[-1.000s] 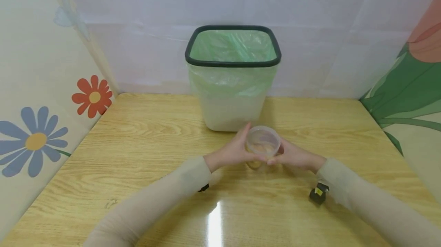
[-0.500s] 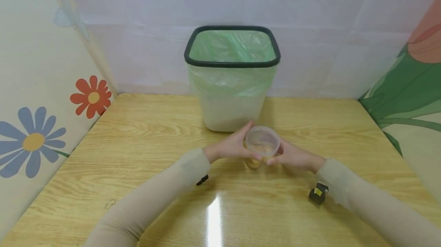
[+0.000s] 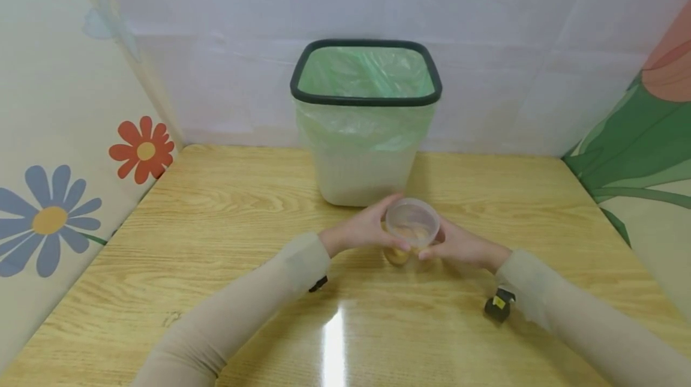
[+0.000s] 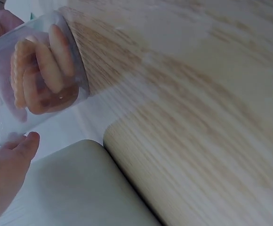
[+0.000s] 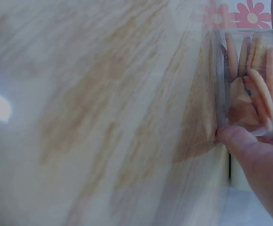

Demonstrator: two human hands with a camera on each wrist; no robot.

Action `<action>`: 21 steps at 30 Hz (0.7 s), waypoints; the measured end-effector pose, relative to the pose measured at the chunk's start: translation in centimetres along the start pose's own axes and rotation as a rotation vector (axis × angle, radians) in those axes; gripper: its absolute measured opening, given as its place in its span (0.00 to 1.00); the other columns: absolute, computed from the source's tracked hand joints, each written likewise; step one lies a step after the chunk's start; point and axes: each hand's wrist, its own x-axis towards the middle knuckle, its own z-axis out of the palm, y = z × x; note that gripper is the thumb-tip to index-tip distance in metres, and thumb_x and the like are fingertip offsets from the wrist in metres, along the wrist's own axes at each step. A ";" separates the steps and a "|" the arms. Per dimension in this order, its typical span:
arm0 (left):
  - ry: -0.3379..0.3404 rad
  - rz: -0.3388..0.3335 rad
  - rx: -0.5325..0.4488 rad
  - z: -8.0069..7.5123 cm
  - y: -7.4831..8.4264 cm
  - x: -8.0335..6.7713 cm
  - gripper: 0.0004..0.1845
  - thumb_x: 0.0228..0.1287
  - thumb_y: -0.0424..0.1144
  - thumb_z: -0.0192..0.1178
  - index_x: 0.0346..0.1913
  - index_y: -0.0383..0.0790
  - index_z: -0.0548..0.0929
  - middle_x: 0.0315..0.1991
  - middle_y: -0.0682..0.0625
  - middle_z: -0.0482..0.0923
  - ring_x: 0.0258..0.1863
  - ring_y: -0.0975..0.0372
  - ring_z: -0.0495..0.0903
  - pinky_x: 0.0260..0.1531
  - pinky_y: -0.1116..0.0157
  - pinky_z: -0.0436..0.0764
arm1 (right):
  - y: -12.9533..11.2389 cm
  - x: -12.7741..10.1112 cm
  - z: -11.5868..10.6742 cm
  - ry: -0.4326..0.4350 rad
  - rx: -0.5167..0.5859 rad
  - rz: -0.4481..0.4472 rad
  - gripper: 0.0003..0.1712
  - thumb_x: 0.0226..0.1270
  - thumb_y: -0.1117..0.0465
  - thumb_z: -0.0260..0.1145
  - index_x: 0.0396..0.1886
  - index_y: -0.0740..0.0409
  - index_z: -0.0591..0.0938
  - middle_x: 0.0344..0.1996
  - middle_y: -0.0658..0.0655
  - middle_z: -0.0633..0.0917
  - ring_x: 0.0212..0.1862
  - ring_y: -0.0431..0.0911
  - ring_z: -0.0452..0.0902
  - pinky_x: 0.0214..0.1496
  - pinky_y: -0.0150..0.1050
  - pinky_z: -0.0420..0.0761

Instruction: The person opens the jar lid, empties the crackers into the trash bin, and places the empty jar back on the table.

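A clear plastic jar [image 3: 412, 222] with a round rim is between the two hands in the head view, just in front of the bin. Several tan biscuits [image 4: 44, 70] lie inside it, one with a scalloped edge. My left hand [image 3: 364, 232] grips the jar's left side, its thumb on the near wall. On the opposite side my right hand [image 3: 461, 243] also holds it, and its thumb [image 5: 237, 140] presses near the base in the right wrist view. The jar's base looks close to the tabletop; whether it touches, I cannot tell. Some fingers are hidden behind the jar.
A pale waste bin [image 3: 361, 177] with a dark rim and green liner stands behind the jar, near the back wall. The wood-grain table [image 3: 243, 195] is bordered by flower-painted panels left and right. A small black device [image 3: 498, 308] hangs at the right wrist.
The left thumb has slid slightly left along the jar's near side since a second ago. Jar, right hand and bin have hardly moved.
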 end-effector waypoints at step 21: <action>0.133 0.004 -0.037 1.1 0.3 -0.4 0.54 0.50 0.37 0.76 0.75 0.35 0.53 0.71 0.40 0.60 0.67 0.52 0.63 0.67 0.53 0.62 | 0.0 0.0 0.0 0.001 0.013 -0.006 0.53 0.56 0.69 0.72 0.74 0.70 0.49 0.67 0.73 0.62 0.68 0.66 0.56 0.69 0.58 0.56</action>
